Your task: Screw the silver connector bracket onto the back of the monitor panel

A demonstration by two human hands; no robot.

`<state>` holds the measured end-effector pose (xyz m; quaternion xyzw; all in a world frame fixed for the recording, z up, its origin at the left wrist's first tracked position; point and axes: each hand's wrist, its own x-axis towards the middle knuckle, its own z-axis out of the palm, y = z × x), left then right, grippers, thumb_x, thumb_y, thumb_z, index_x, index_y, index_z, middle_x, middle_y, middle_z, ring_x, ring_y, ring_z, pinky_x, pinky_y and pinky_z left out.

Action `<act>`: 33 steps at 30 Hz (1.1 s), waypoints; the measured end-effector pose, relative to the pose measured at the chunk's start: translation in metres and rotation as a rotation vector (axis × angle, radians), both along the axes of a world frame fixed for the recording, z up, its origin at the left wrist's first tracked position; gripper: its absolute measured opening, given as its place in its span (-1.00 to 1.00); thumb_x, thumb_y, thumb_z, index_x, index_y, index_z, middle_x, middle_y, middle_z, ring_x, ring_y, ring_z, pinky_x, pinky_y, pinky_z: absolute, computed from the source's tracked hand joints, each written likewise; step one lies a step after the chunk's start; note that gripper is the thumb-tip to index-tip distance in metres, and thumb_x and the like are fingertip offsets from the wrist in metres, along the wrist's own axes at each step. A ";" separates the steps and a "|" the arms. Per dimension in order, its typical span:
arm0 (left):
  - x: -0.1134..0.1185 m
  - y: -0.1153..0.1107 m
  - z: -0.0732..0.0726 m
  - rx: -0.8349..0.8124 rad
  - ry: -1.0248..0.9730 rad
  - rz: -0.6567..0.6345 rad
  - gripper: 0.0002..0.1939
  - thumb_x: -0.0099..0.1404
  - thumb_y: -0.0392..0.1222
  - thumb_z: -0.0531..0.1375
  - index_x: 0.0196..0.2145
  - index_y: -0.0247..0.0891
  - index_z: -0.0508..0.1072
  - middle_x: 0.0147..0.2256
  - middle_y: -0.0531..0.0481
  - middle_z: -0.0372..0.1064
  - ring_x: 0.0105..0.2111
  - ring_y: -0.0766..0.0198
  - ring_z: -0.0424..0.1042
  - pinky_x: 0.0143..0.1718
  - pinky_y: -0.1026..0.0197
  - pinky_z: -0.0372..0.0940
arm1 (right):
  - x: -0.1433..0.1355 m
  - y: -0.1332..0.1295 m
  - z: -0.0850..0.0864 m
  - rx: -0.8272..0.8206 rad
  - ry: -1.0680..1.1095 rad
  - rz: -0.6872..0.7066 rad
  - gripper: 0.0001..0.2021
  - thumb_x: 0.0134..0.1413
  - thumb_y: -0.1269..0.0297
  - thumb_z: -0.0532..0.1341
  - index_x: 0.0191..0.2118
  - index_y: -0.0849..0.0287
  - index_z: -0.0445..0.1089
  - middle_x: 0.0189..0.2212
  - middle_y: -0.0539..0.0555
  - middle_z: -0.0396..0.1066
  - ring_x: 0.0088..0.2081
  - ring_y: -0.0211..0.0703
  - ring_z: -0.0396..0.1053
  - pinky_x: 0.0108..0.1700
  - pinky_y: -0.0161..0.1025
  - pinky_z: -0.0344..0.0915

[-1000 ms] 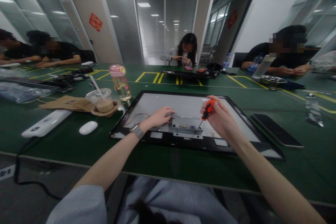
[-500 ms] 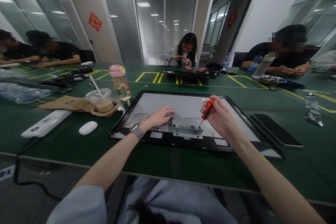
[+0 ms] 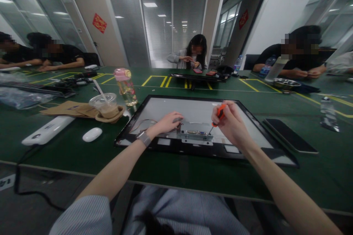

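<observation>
A black-framed flat panel (image 3: 171,107) lies on the green table, with a silver metal bracket (image 3: 195,137) bearing ports near its front edge. My right hand (image 3: 230,119) is closed round an orange and black screwdriver (image 3: 219,114), whose tip meets the right part of the bracket beside a blue port. At the bracket's left end rests my left hand (image 3: 168,122), palm down over some thin wires; its fingertips are partly hidden, and whether they grip anything does not show.
Left of the panel are a plastic cup (image 3: 104,102), a pink-lidded bottle (image 3: 126,87), a white case (image 3: 92,134) and a white power strip (image 3: 46,131). A black phone (image 3: 290,136) lies to the right. Several people sit across the table.
The fingers of my right hand have shifted slightly round the screwdriver handle. My left hand and the bracket have stayed in place.
</observation>
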<state>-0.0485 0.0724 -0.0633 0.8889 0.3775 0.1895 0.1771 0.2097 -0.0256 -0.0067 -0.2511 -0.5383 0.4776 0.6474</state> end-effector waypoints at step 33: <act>0.000 0.001 -0.002 0.008 0.000 -0.013 -0.67 0.45 -0.29 0.13 0.12 -0.21 0.49 0.17 -0.15 0.39 0.19 0.10 0.39 0.31 -0.01 0.24 | -0.003 -0.006 0.005 0.035 -0.035 -0.007 -0.81 0.16 0.00 0.37 -0.27 -0.08 0.41 -0.30 -0.04 0.38 -0.40 -0.18 0.30 -0.35 -0.17 0.30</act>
